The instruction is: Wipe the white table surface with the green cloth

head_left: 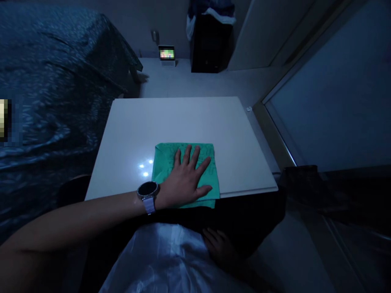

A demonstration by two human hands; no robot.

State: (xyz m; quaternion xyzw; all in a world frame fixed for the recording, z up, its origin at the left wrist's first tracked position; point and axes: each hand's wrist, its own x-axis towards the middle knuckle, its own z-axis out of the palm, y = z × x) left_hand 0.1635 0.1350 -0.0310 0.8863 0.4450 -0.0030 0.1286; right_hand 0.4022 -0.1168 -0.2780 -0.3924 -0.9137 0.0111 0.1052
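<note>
Pressing flat, the left hand [183,181] lies wide open, fingers spread, holding nothing in its grip, on a square green cloth [163,171]. That cloth sits at the near edge of a flat white desk [183,122], its lower edge hanging just over. A round black-faced watch [148,190] circles the left wrist. The right hand [218,248] rests below the desk beside a glossy white plastic sheet [159,260], too dim to tell how wide. A dark patterned bed [55,89] stands left of the desk.
</note>
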